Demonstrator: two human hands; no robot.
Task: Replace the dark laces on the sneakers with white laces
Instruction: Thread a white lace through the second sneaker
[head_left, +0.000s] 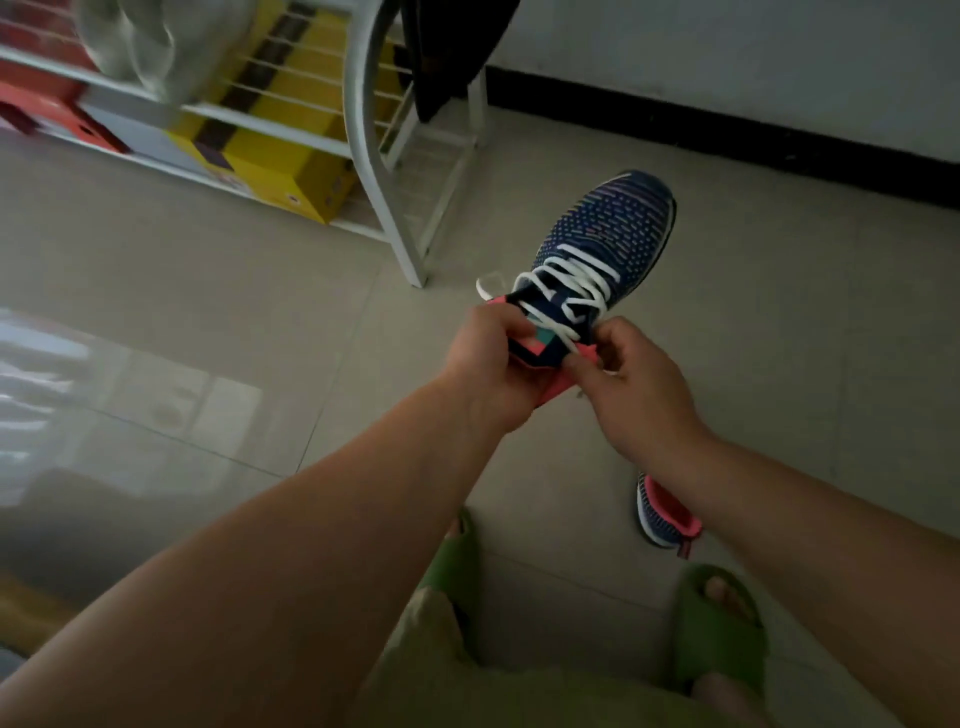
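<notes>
**Both hands on a white-laced sneaker**

A white rack (384, 208) stands on the tiled floor (234, 312). The sneaker (608, 228) is held above the floor, toe pointing away, white lace (571, 280) crisscrossed. The left hand (488, 364) grips its pink collar; the right hand (639, 384) pinches the lace end. A second sneaker (665, 514) lies below the right wrist.

The knit sneaker (608, 228) is navy with rows of pastel dashes, a coral-pink heel collar and a teal tongue patch, threaded with flat white laces (571, 283). A second navy-and-coral sneaker (662, 512) lies on beige floor tiles (234, 291). Olive-green foam slides (719, 623), yellow-and-black cardboard boxes (280, 130), white metal rack (374, 171).
</notes>
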